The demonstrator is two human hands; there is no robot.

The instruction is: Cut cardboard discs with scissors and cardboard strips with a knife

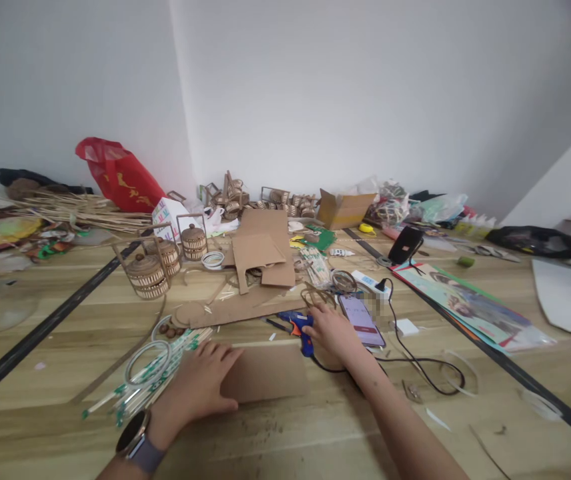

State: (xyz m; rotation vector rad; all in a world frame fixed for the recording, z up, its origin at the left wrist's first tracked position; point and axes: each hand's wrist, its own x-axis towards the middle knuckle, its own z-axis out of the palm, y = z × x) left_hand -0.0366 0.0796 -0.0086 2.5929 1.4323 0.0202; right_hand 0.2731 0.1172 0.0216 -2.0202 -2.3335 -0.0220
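My left hand, with a watch on the wrist, lies spread over the left end of a flat cardboard piece. Its fingers are apart. Beyond the cardboard, my right hand has its fingers curled at the back of a blue hot glue gun with an orange front. The gun lies on its side on the table, and part of it is hidden by the fingers. Beside my left hand are green-and-white wrapped sticks and a pale coiled ring.
A phone and power strip lie right of the glue gun, with a black cable looping nearby. Small lidded bamboo baskets stand at left. Cut cardboard lies mid-table. A red bag leans at the wall.
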